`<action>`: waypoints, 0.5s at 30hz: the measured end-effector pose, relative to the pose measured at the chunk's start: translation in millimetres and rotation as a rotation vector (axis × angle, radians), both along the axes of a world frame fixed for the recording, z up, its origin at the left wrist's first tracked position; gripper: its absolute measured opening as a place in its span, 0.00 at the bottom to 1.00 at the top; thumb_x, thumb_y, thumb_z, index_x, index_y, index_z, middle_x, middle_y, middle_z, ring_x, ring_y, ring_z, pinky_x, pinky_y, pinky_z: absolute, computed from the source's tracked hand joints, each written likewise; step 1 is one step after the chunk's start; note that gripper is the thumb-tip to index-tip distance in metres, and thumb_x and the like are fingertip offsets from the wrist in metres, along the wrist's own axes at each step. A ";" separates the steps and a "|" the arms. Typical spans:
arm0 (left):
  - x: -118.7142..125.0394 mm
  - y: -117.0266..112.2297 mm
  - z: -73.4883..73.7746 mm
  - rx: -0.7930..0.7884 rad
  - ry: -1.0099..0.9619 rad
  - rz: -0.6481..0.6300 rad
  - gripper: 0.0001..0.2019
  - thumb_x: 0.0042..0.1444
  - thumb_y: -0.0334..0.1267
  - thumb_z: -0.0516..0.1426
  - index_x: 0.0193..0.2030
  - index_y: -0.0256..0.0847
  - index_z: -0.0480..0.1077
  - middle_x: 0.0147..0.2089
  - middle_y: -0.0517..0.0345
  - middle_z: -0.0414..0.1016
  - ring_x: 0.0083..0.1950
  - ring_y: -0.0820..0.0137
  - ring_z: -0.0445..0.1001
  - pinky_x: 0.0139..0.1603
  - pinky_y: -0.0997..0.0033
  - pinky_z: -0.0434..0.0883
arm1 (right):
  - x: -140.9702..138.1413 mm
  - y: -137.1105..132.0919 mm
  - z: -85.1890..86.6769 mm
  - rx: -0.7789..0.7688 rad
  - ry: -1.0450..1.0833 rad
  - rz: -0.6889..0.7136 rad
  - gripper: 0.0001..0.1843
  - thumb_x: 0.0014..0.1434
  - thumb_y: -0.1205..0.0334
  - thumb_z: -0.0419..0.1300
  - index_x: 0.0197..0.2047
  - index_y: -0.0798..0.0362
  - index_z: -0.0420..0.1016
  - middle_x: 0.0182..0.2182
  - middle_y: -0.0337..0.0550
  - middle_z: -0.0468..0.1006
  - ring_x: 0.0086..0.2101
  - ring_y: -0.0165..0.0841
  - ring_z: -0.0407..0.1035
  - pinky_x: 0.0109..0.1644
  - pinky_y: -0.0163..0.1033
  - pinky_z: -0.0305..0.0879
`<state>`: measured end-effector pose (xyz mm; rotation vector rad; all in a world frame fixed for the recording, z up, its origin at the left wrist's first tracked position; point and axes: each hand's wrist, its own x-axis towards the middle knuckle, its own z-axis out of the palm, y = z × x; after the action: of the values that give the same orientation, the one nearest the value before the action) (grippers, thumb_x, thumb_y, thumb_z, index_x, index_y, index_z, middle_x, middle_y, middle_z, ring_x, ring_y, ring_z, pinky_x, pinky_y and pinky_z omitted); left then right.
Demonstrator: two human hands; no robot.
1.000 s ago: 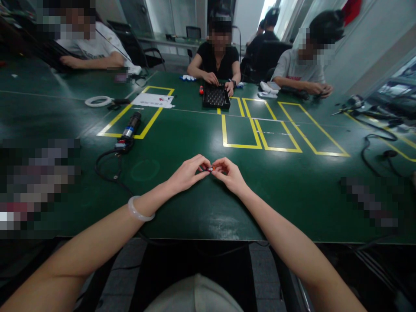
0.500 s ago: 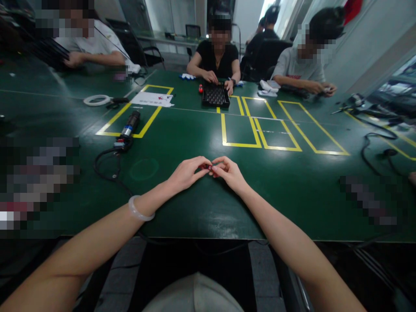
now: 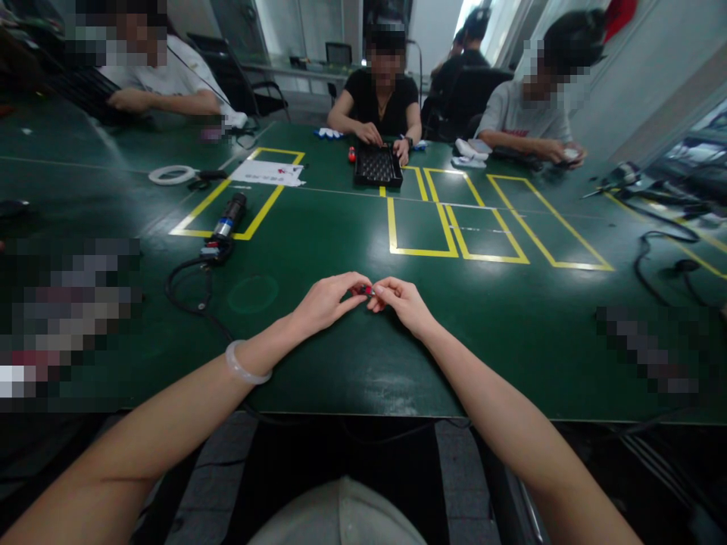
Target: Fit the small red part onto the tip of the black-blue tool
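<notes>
Just above the near part of the green table (image 3: 318,378), a small red and dark piece (image 3: 368,291) sits between my two hands; its kind is too small to make out. My left hand (image 3: 328,298) pinches it from the left with thumb and fingers. From the right, my right hand (image 3: 402,300) has thumb and forefinger closed at the piece's other side, the remaining fingers curled beneath. A pale bangle (image 3: 246,363) circles my left wrist. Most of the piece is covered by my fingertips.
A cylindrical black tool (image 3: 230,216) with a cable lies ahead left, near a paper sheet (image 3: 266,172) and a white tape roll (image 3: 170,175). Yellow tape rectangles (image 3: 423,252) mark the table. Across it, a person handles a black tray (image 3: 378,182); others sit either side.
My right fingers have shifted slightly and curled closer together, showing more of the red on the small piece. My left hand has barely moved.
</notes>
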<state>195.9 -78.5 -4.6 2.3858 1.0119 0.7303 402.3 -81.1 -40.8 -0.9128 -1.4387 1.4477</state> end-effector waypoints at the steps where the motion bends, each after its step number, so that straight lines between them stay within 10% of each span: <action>1: -0.1 0.3 0.1 0.005 0.010 -0.002 0.11 0.66 0.43 0.54 0.51 0.41 0.71 0.46 0.55 0.78 0.46 0.67 0.77 0.49 0.68 0.70 | -0.1 0.2 -0.3 0.002 -0.009 0.008 0.22 0.58 0.41 0.64 0.36 0.54 0.74 0.27 0.42 0.81 0.26 0.29 0.73 0.35 0.37 0.69; 15: -11.3 18.7 0.3 -0.044 0.147 0.068 0.19 0.68 0.51 0.49 0.52 0.42 0.74 0.48 0.55 0.79 0.48 0.65 0.77 0.48 0.67 0.69 | 0.9 -4.2 -4.1 0.261 -0.212 -0.047 0.11 0.61 0.56 0.62 0.43 0.50 0.69 0.30 0.37 0.76 0.29 0.30 0.70 0.36 0.37 0.66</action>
<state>184.6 -59.8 -4.3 2.4058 1.1612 0.5567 403.2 -85.3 -44.9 -0.9477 -1.7041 1.1214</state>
